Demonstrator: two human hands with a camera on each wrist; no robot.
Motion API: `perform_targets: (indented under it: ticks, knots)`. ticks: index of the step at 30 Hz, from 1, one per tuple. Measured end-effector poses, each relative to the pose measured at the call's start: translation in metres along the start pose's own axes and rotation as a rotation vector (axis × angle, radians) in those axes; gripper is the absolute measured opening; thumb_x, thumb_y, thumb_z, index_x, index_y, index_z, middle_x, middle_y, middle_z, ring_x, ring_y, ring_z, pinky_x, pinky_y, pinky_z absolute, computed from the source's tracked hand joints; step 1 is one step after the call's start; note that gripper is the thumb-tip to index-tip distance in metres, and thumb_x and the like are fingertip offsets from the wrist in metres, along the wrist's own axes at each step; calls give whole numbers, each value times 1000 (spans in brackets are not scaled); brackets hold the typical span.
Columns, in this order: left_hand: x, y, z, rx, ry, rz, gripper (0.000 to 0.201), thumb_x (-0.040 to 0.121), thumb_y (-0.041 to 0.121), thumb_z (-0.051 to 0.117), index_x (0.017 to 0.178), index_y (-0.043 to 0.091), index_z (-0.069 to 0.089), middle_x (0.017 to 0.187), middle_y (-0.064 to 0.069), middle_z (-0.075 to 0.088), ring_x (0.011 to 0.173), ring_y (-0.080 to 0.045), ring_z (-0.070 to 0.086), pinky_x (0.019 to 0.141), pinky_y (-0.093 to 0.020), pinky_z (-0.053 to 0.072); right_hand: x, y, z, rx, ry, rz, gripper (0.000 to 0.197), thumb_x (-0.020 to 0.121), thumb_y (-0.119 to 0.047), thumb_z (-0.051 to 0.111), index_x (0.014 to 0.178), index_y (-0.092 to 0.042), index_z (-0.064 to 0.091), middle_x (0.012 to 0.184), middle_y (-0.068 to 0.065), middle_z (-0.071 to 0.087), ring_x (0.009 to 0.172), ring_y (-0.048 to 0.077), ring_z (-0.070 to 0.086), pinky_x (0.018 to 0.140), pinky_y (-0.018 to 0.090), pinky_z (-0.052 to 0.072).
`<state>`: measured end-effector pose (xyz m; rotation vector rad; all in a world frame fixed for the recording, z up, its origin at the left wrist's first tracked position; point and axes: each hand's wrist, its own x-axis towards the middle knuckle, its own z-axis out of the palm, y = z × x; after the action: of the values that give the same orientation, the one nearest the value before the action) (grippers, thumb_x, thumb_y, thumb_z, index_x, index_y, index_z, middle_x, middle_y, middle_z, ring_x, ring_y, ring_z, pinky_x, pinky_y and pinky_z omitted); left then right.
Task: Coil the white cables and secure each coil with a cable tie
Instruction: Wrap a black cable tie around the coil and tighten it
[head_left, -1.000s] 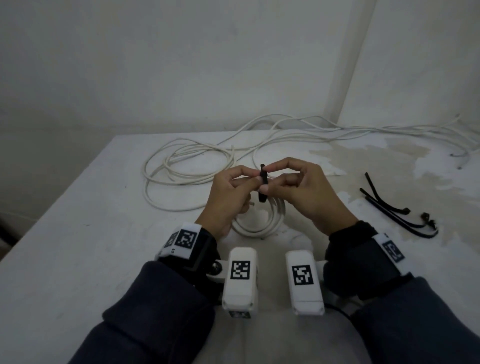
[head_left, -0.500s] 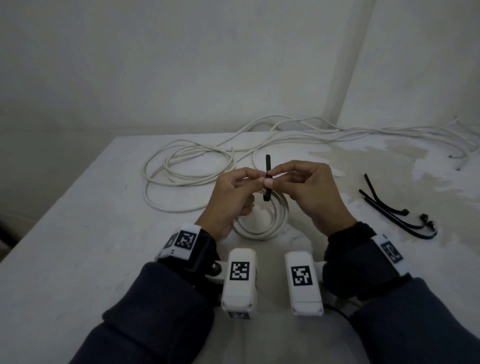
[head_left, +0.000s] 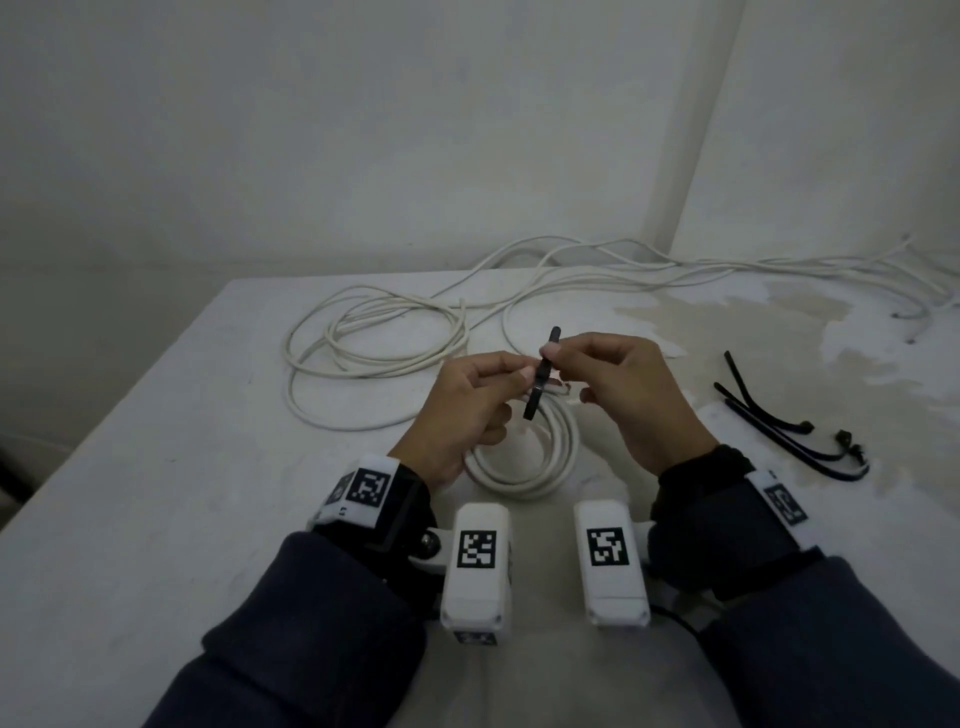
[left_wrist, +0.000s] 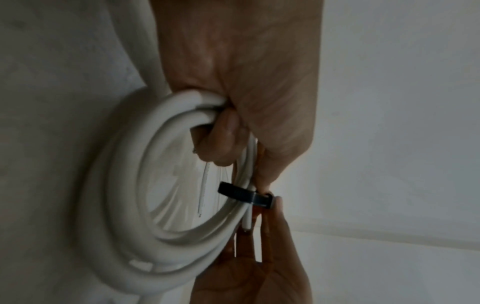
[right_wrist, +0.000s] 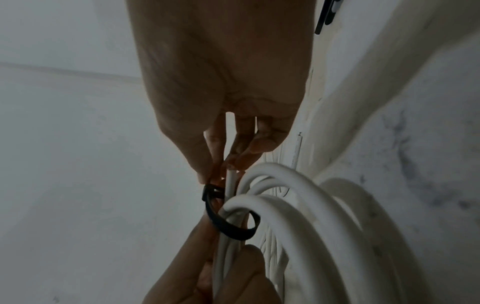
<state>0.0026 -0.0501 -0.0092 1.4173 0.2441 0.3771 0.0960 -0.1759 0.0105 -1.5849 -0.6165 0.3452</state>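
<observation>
The small white coil (head_left: 524, 457) hangs between the two hands just above the bench (head_left: 182, 467), its far rim lifted and its near rim low toward the wrists. The left hand (head_left: 462, 410) curls its fingers round the bundled strands at the top of the coil, thumb and forefinger closing on the black cable tie (head_left: 543, 376) where it crosses them. The right hand (head_left: 623, 395) pinches the same tie from the other side, just above the strands.

In the right wrist view the tie (right_wrist: 228, 222) makes a loose loop round the strands, with slack still showing. Its long axis runs nearly upright, the free tail pointing up and away from the person, past the right fingertips (head_left: 550, 353). Tightening would likely mean drawing that tail along its own line while the left hand braces the coil; the right hand sits nearer the tail.

A larger loose cable (head_left: 374, 343) lies uncoiled behind on the left, and spare black ties (head_left: 779, 431) lie on the bench to the right, well apart from the hands.
</observation>
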Motion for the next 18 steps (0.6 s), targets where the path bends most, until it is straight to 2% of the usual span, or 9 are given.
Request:
perform_targets:
  ticks: [3, 5, 7, 9, 11, 13, 15, 18]
  knots:
    - [0, 0, 0, 16, -42, -21, 23, 97, 10, 48, 107, -3, 64, 91, -19, 60, 37, -3, 24, 37, -12, 20, 0, -1, -1, 25, 75, -49, 12, 84, -14, 71, 73, -11, 72, 76, 7, 69, 67, 8, 62, 57, 10, 45]
    - [-1, 0, 0, 45, -72, -52, 27, 98, 11, 46, 110, -7, 62, 78, -3, 68, 37, -3, 23, 37, -12, 20, 1, -1, -2, 84, 148, -56, 14, 84, -10, 71, 70, -11, 70, 72, 5, 69, 63, 8, 67, 57, 13, 48]
    - [-2, 0, 2, 92, -101, -91, 29, 99, 14, 46, 109, -9, 61, 63, 7, 63, 37, -3, 22, 38, -13, 18, 2, 1, -4, 173, 235, -31, 16, 84, -6, 71, 68, -10, 69, 72, 6, 68, 61, 11, 71, 53, 16, 48]
    - [-2, -1, 5, 134, -105, -118, 28, 99, 16, 47, 105, -5, 64, 62, 6, 61, 37, -5, 22, 38, -14, 18, 2, 3, -5, 244, 298, 0, 17, 83, -4, 71, 67, -10, 68, 75, 9, 68, 60, 14, 71, 49, 15, 45]
    - [-2, -2, 8, 172, -82, -139, 27, 98, 19, 48, 101, -1, 67, 67, -3, 58, 38, -6, 23, 37, -14, 18, 2, 3, -4, 288, 320, 1, 17, 83, -3, 71, 67, -8, 67, 78, 10, 67, 59, 14, 71, 46, 12, 42]
    - [-2, -4, 10, 192, -57, -169, 27, 98, 20, 49, 98, 0, 68, 72, -12, 51, 38, -6, 23, 37, -15, 19, 1, 1, -3, 307, 271, 0, 16, 83, -3, 70, 68, -8, 68, 72, 4, 68, 59, 13, 69, 46, 11, 41]
    - [-1, -5, 11, 197, -21, -180, 28, 98, 20, 49, 96, 0, 69, 72, -12, 53, 38, -7, 24, 37, -15, 19, -3, -2, -1, 297, 162, 7, 16, 83, -6, 70, 68, -10, 68, 64, -5, 67, 60, 11, 67, 47, 12, 40]
    - [2, -7, 10, 193, 49, -164, 26, 98, 16, 49, 93, 0, 69, 75, -11, 60, 39, -8, 27, 37, -16, 21, -8, -5, 1, 342, -37, 1, 12, 82, -5, 68, 70, -6, 66, 58, -2, 61, 57, 10, 58, 47, 13, 38]
